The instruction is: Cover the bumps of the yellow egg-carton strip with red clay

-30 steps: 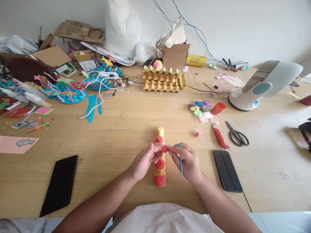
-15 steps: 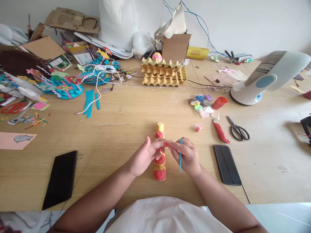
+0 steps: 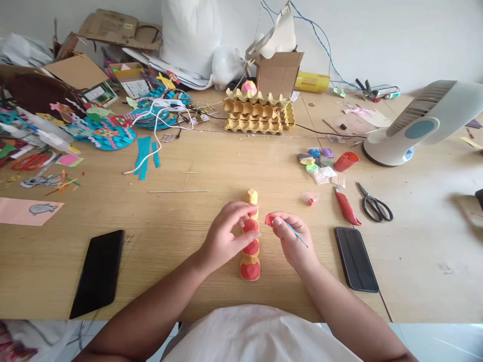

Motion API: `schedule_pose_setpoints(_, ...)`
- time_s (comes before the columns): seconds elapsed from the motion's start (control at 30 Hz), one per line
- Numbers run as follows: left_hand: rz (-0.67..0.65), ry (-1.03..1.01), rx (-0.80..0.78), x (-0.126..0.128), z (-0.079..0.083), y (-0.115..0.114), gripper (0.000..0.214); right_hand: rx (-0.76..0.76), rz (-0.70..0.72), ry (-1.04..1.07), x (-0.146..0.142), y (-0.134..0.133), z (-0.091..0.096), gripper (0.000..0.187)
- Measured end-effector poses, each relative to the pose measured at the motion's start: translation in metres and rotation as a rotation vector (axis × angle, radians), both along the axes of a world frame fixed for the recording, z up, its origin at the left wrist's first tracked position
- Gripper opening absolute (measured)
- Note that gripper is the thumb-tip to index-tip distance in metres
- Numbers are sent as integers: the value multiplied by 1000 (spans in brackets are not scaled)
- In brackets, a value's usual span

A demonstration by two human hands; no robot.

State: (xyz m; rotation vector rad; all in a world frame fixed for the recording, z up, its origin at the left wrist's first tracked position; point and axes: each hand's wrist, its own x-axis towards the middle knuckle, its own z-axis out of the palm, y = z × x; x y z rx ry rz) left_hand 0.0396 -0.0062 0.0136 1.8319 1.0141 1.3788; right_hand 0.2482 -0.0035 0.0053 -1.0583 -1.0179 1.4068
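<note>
A strip of egg-carton cups [image 3: 250,259] lies lengthwise in front of me, its cups yellow-brown with red clay pressed over several of them. Over the strip's upper half is my left hand [image 3: 226,234], its thumb and curved fingers apart and nothing seen between them; whether the fingertips touch the cups I cannot tell. To the right of the strip, my right hand [image 3: 296,236] pinches a flattened piece of red clay [image 3: 269,219] between thumb and forefinger. The same hand also keeps hold of a thin blue modelling tool [image 3: 297,235], which slants down to the right.
Right of my hands lie a small bag of red clay [image 3: 310,199], a red-handled cutter [image 3: 346,206], scissors [image 3: 376,203] and a phone [image 3: 356,259]. A black tablet [image 3: 97,274] lies at left. Egg cartons [image 3: 256,115] and a white fan [image 3: 407,130] stand farther back.
My hands have come apart. The right has drawn the red clay away from the left hand's fingers, and the blue tool has tilted from upright to slanting. The view has shifted slightly.
</note>
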Motion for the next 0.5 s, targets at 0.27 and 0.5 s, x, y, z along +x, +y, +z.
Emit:
schedule_pose_setpoints(0.27, 90, 328, 426, 6, 4, -6, 36, -156, 220, 174, -14, -14, 1, 41)
schedule_pose_setpoints(0.5, 47, 122, 306, 5, 7, -9, 15, -220, 479, 190, -7, -10, 3, 58)
